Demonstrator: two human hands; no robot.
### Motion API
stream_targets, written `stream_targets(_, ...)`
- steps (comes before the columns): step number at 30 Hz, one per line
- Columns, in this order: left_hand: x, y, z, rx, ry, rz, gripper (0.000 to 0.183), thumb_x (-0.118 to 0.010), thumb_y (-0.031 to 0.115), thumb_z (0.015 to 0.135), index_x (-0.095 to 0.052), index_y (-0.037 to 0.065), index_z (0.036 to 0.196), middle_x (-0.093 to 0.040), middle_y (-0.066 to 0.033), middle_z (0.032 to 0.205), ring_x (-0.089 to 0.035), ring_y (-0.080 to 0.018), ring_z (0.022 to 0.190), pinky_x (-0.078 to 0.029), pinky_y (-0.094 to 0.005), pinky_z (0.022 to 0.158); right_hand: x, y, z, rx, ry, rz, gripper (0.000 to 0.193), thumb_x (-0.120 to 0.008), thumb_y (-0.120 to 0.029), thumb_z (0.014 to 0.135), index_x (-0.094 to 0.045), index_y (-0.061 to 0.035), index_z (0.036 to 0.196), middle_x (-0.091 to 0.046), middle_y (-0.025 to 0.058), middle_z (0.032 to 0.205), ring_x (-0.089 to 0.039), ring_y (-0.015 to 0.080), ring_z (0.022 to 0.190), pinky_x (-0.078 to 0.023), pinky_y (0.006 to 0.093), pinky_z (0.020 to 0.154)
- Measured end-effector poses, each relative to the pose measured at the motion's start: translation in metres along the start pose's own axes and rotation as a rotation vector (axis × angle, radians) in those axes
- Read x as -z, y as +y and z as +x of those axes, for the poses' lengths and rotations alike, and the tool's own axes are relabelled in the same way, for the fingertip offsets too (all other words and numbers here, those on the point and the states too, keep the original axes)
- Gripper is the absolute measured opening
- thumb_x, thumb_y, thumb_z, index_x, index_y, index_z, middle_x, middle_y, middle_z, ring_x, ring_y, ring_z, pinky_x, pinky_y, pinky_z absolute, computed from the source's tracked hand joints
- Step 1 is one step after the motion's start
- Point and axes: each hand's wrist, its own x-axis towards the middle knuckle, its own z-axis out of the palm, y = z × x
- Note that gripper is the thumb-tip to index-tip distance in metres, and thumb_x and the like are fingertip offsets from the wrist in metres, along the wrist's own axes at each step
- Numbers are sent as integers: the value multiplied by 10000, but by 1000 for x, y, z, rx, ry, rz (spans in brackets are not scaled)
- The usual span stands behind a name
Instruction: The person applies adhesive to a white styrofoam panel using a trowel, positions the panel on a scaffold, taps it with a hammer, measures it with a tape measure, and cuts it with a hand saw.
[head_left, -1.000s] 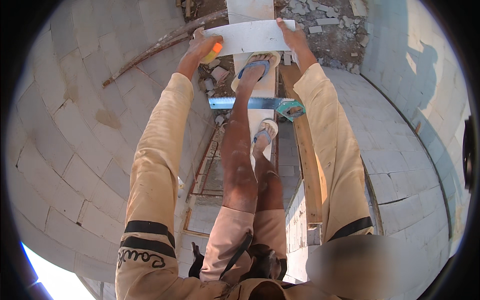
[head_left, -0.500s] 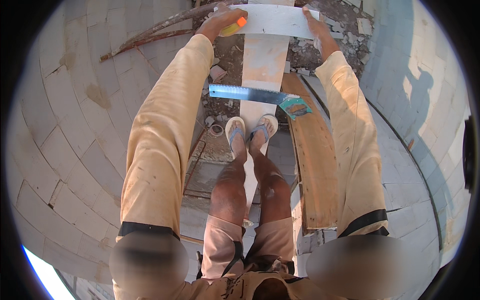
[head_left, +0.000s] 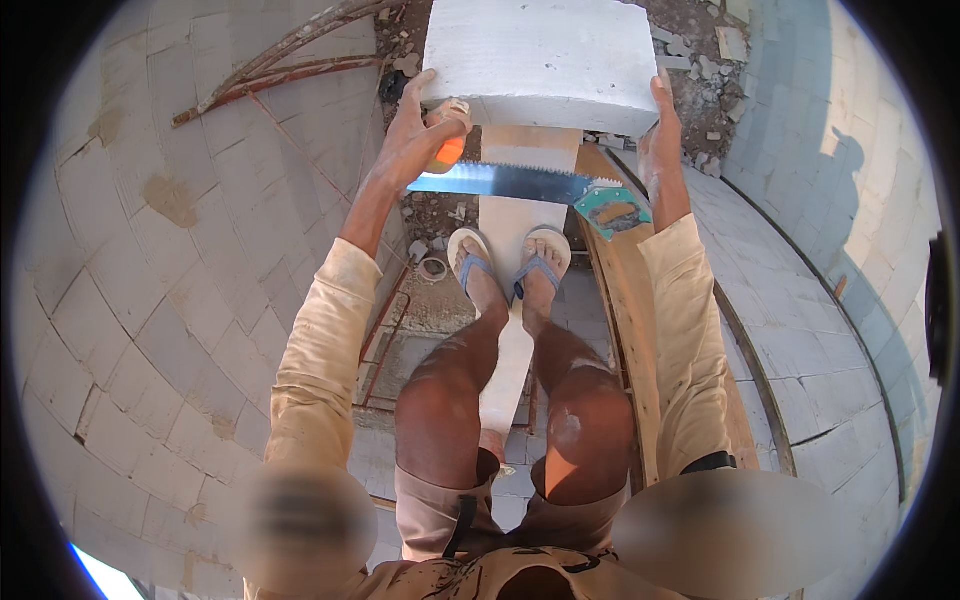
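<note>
The left hand (head_left: 412, 138) grasped one end of the white block (head_left: 540, 60) and also an orange object (head_left: 449, 152); the right hand (head_left: 662, 150) clasped the opposite end, the block spanning between both; a saw (head_left: 505, 182) lay between the wrists

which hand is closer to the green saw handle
Right: the right hand, on the white block, is just above and right of the green handle in view; the left hand is by the blade tip.
</note>
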Motion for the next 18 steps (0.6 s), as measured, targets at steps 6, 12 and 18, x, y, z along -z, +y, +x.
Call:
stream_targets(6, -28, -77, -13, -140, -16, -39, 1130, -773, 283, 734, -157, 21, 1644, -261, -326, 1634, -263, -404, 1553, -269, -501, 1248, 57, 52, 26, 16, -74, -98, 918, -639, -535, 945, -312, -11, 1623, -374, 184, 1626, -312, 290, 1524, -232, 427, 1226)
stream_targets(12, -42, -121, -12, -188, -150, -160, 1154, -756, 260, 715, -126, 32, 1654, -218, -303, 1664, -205, -430, 1568, -207, -538, 1262, 73, 82, 33, 152, -29, -236, 872, -736, -382, 908, -306, -58, 1594, -480, 221, 1473, -440, 332, 1419, -347, 428, 1175)
stream_targets(18, -39, -141, -14, -271, -159, -54, 1140, -739, 326, 725, -147, 40, 1656, -302, -317, 1623, -332, -417, 1511, -282, -495, 1227, 87, 82, 38, 181, -149, -274, 842, -723, -358, 924, -312, -52, 1592, -472, 207, 1489, -461, 315, 1400, -370, 450, 1161)
